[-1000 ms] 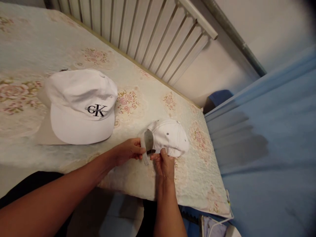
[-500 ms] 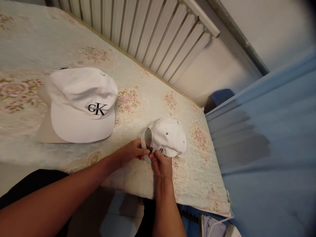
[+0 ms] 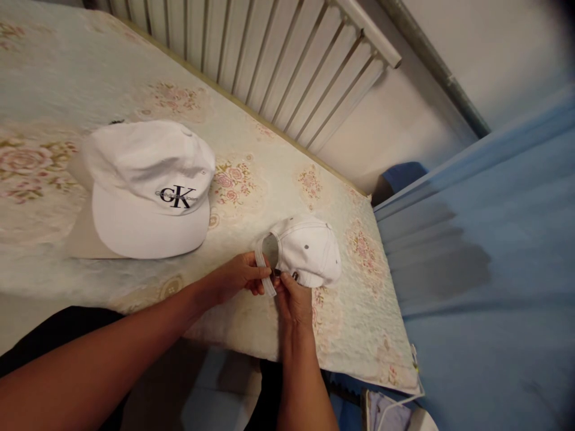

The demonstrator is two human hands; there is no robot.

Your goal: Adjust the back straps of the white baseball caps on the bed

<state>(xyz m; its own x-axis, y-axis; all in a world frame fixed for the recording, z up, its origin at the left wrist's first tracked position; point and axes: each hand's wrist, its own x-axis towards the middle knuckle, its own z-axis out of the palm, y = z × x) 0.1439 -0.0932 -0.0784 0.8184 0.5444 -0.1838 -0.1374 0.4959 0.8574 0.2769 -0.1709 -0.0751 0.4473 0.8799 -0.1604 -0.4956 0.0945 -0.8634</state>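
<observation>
A small white cap (image 3: 309,249) lies on the flowered bedcover (image 3: 251,149), its back opening facing me. My left hand (image 3: 238,276) pinches the cap's white back strap (image 3: 265,276) between thumb and fingers. My right hand (image 3: 294,299) pinches the other end of the strap at the small dark buckle, right beside the left hand. A larger white cap (image 3: 150,188) with black letters on its front rests to the left, away from both hands.
A white slatted headboard (image 3: 278,66) runs along the bed's far side. A blue curtain or sheet (image 3: 485,257) fills the right. The bed's near edge is below my hands, with a white cable (image 3: 395,404) at lower right.
The dark buckle that showed between my hands is now mostly covered as my fingers closed in on the strap. The small cap shifted slightly.
</observation>
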